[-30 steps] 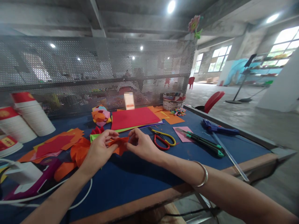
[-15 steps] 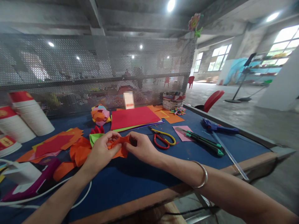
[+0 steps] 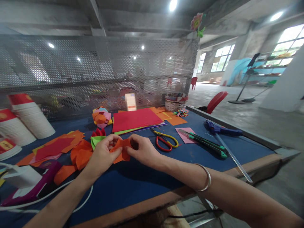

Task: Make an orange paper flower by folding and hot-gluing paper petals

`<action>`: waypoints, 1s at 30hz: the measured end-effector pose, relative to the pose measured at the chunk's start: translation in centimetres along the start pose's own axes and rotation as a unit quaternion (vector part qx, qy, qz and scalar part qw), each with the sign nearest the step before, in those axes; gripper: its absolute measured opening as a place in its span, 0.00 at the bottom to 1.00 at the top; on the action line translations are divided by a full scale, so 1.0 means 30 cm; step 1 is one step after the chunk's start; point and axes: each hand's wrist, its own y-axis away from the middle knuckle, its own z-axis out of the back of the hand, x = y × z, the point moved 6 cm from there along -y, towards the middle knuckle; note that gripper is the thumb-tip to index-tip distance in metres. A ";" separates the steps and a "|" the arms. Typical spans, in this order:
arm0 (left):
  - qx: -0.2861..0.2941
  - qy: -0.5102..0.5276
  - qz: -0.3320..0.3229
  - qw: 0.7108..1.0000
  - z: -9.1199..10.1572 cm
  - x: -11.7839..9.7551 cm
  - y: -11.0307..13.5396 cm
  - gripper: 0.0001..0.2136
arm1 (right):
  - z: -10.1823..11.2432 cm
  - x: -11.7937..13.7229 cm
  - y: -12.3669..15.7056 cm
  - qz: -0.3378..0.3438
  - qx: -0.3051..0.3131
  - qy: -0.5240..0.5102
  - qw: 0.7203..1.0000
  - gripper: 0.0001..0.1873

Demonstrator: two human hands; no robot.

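Between my hands, above the blue tabletop [image 3: 137, 186], is a folded piece of orange paper [image 3: 123, 152]. My left hand [image 3: 105, 153] pinches its left side between thumb and fingers. At the other side my right hand [image 3: 143, 148] grips it, thumb in front and fingers curled behind. Part of the paper is hidden by my fingers. Left of my left hand lie shaped orange paper pieces [image 3: 82, 154], with a green one [image 3: 96, 141] and a red one behind. Scissors [image 3: 167, 141] with red and yellow handles lie right of my right hand.
Red paper sheets [image 3: 137, 119] lie behind my hands. To the right are a utility knife [image 3: 209, 145], a glue gun [image 3: 222, 129] and a woven basket [image 3: 176, 102]. Paper cups [image 3: 35, 118], loose paper squares [image 3: 55, 148] and a purple power strip [image 3: 47, 177] with white cable stand left.
The orange paper has shifted slightly between my fingers, and its front face now shows flatter and broader. Both hands stay nearly in place, holding it.
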 end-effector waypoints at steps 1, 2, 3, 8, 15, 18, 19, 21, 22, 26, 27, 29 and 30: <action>-0.001 0.002 0.001 1.000 0.000 -0.003 0.001 0.13 | -0.001 -0.001 0.000 -0.001 0.002 -0.002 1.000 0.05; -0.002 0.004 0.002 1.000 0.000 -0.004 0.002 0.13 | -0.003 -0.002 0.001 -0.003 0.005 -0.004 1.000 0.04; -0.004 0.007 0.004 1.000 -0.001 -0.006 0.003 0.13 | -0.006 -0.004 0.001 -0.006 0.009 -0.004 1.000 0.03; -0.001 0.028 0.015 0.999 -0.009 -0.003 0.007 0.13 | -0.017 -0.020 0.001 -0.030 0.020 0.014 0.999 0.04; 0.005 0.039 0.027 0.999 -0.015 0.011 0.005 0.14 | -0.013 -0.014 0.001 -0.016 0.010 -0.001 1.000 0.05; 0.008 0.063 0.045 0.997 -0.017 0.020 0.005 0.15 | -0.008 -0.008 0.001 -0.014 0.003 -0.009 1.000 0.04; 0.009 0.074 0.054 0.996 -0.017 0.023 0.006 0.16 | -0.006 -0.006 0.001 -0.012 0.001 -0.011 1.000 0.03; 0.012 0.095 0.070 0.993 -0.018 0.025 0.007 0.17 | -0.003 -0.003 0.002 -0.009 -0.003 -0.010 1.000 0.04; 0.013 0.103 0.076 0.992 -0.019 0.025 0.008 0.17 | -0.002 -0.002 0.002 -0.008 -0.003 -0.009 1.000 0.04; 0.021 0.114 0.087 0.989 -0.024 0.024 0.008 0.18 | 0.002 -0.004 0.002 -0.009 -0.002 -0.001 1.000 0.05; 0.021 0.114 0.088 0.989 -0.024 0.025 0.007 0.18 | 0.003 -0.005 0.001 -0.009 -0.001 0.001 1.000 0.05; 0.020 0.111 0.091 0.989 -0.024 0.029 0.006 0.19 | 0.004 -0.007 -0.001 -0.014 0.000 0.006 1.000 0.05; 0.021 0.109 0.093 0.989 -0.023 0.033 0.006 0.19 | 0.004 -0.009 -0.002 -0.016 0.002 0.007 1.000 0.05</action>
